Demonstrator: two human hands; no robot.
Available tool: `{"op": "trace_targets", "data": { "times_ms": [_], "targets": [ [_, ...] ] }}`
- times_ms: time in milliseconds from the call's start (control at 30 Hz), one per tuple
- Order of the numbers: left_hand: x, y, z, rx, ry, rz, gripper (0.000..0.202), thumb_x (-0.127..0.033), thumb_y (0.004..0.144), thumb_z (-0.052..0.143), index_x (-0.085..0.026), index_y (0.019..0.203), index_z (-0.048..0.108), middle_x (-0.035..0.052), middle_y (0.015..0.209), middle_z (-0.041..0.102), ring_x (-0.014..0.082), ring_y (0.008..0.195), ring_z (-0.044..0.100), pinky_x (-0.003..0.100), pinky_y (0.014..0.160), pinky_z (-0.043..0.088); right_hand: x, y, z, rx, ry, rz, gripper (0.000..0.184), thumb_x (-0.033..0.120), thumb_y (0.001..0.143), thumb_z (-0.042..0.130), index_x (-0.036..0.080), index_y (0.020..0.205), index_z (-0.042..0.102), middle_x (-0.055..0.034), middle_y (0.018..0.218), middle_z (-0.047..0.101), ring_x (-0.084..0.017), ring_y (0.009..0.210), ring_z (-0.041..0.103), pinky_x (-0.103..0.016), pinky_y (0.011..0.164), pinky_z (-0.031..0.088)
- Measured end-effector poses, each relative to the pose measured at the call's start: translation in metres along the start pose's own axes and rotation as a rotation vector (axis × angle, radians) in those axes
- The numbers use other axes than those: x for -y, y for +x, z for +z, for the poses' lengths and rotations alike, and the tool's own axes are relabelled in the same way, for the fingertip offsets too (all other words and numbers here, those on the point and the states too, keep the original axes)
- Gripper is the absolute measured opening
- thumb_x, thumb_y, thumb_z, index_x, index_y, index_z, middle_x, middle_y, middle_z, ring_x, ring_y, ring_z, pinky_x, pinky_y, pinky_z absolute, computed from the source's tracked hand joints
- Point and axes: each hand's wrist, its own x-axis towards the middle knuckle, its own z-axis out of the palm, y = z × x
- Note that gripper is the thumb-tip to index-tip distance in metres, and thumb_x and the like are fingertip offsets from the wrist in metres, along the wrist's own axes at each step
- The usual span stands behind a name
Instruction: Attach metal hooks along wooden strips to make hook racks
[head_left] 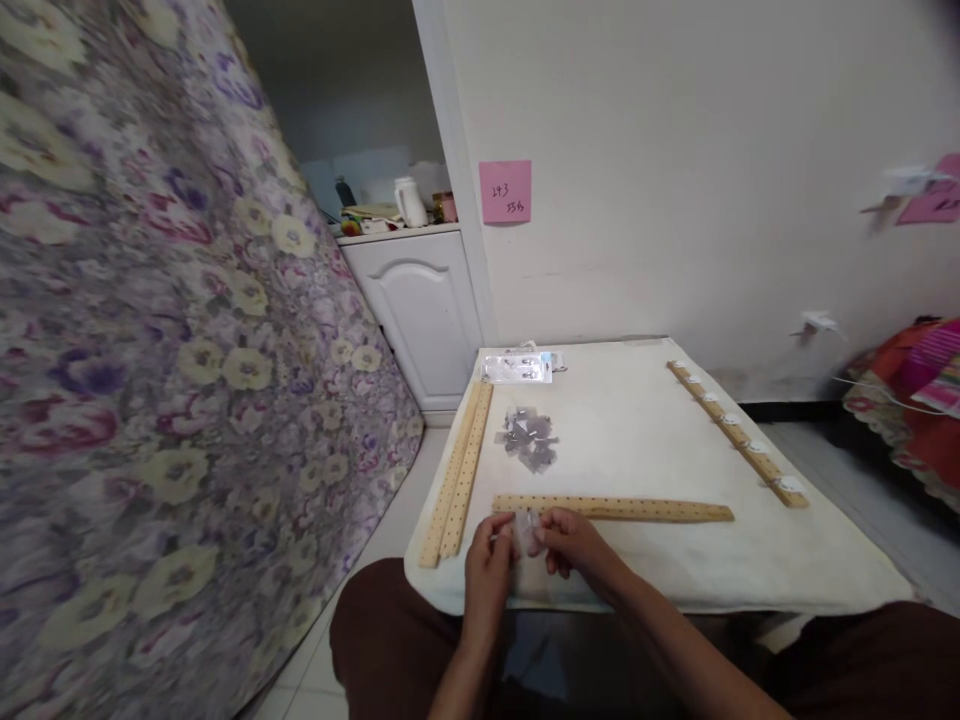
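Note:
My left hand (488,566) and my right hand (574,543) meet at the near edge of a low white table (652,420). Together they pinch a small clear plastic packet (525,530) between their fingertips. Just beyond them lies a long wooden strip with rows of holes (615,509). A pile of small grey packets (529,438) sits farther back on the table. Two more wooden strips (459,475) lie side by side along the left edge. Another strip with white tags on it (739,435) runs diagonally on the right.
A clear blister pack (519,367) lies at the table's far left corner. A floral cloth (150,350) fills the left side. A white cabinet (412,310) with bottles stands behind. Pink notes (505,191) are stuck on the wall. Colourful fabric (915,400) sits at far right.

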Motion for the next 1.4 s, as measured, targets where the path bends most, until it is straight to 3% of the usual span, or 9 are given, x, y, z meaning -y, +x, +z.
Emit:
{"op": "trace_targets", "data": {
  "times_ms": [233, 367, 467, 633, 867, 1000, 1100, 1400],
  "targets": [
    [0.004, 0.005, -0.005, 0.047, -0.087, -0.112, 0.032, -0.040, 0.066, 0.067, -0.015, 0.086, 0.063, -0.0049, 0.050, 0.056, 0.0101, 0.047, 0.050, 0.021, 0.050, 0.037, -0.005, 0.003, -0.005, 0.047, -0.095, -0.019, 0.025, 0.040, 0.069, 0.058, 0.017, 0.079, 0.056, 0.0061, 0.056, 0.058, -0.005, 0.034, 0.044, -0.018, 0.034, 0.029],
    [0.010, 0.000, -0.001, -0.040, -0.159, -0.155, 0.036, -0.041, 0.064, 0.068, -0.015, 0.088, 0.060, -0.0047, 0.055, 0.058, 0.0099, 0.050, 0.055, 0.021, 0.051, 0.041, -0.010, 0.004, -0.007, 0.000, -0.057, -0.001, 0.033, 0.042, 0.069, 0.060, 0.018, 0.091, 0.055, 0.0057, 0.063, 0.059, -0.008, 0.040, 0.054, -0.019, 0.037, 0.036],
    [0.014, 0.000, 0.000, -0.113, -0.201, -0.162, 0.039, -0.041, 0.064, 0.068, -0.015, 0.091, 0.059, -0.0041, 0.060, 0.060, 0.0110, 0.055, 0.059, 0.022, 0.055, 0.045, -0.013, 0.005, -0.005, 0.008, 0.026, 0.008, 0.033, 0.039, 0.066, 0.064, 0.018, 0.089, 0.052, 0.0033, 0.066, 0.062, -0.012, 0.050, 0.061, -0.020, 0.042, 0.041],
    [0.017, 0.000, 0.001, -0.149, -0.235, -0.171, 0.041, -0.040, 0.063, 0.071, -0.014, 0.092, 0.057, -0.0037, 0.062, 0.061, 0.0120, 0.057, 0.062, 0.022, 0.054, 0.047, -0.011, 0.017, -0.002, -0.086, 0.016, -0.059, 0.027, 0.034, 0.065, 0.062, 0.018, 0.084, 0.052, 0.0055, 0.057, 0.058, -0.012, 0.049, 0.058, -0.024, 0.047, 0.046],
    [0.026, 0.003, -0.001, -0.103, -0.239, -0.136, 0.048, -0.042, 0.063, 0.071, -0.016, 0.100, 0.053, -0.0059, 0.062, 0.059, 0.0131, 0.055, 0.062, 0.023, 0.053, 0.046, -0.003, 0.042, -0.003, -0.138, -0.314, -0.199, 0.017, 0.025, 0.073, 0.051, 0.018, 0.086, 0.059, 0.0051, 0.059, 0.056, -0.009, 0.045, 0.051, -0.022, 0.045, 0.041],
    [0.036, 0.009, -0.006, -0.097, -0.216, -0.104, 0.047, -0.039, 0.065, 0.070, -0.017, 0.102, 0.052, -0.0065, 0.064, 0.057, 0.0119, 0.055, 0.061, 0.023, 0.054, 0.046, 0.001, 0.060, 0.000, -0.138, -0.576, -0.292, 0.020, 0.017, 0.074, 0.048, 0.018, 0.084, 0.065, 0.0012, 0.063, 0.064, -0.013, 0.058, 0.058, -0.025, 0.059, 0.046],
    [0.043, 0.013, -0.007, -0.091, -0.121, -0.052, 0.042, -0.037, 0.071, 0.065, -0.018, 0.106, 0.050, -0.0047, 0.071, 0.057, 0.0126, 0.062, 0.063, 0.024, 0.060, 0.048, 0.005, 0.076, 0.001, -0.128, -0.699, -0.349, 0.025, 0.013, 0.074, 0.047, 0.017, 0.085, 0.069, -0.0037, 0.080, 0.072, -0.016, 0.075, 0.063, -0.027, 0.072, 0.047],
    [0.052, 0.020, -0.008, -0.099, 0.118, 0.005, 0.035, -0.029, 0.079, 0.050, -0.016, 0.112, 0.049, 0.0019, 0.083, 0.059, 0.0161, 0.068, 0.064, 0.031, 0.065, 0.051, 0.005, 0.103, 0.003, -0.110, -0.930, -0.329, 0.026, 0.014, 0.078, 0.047, 0.018, 0.089, 0.070, -0.0066, 0.093, 0.072, -0.019, 0.090, 0.063, -0.030, 0.084, 0.045]
  ]
}}
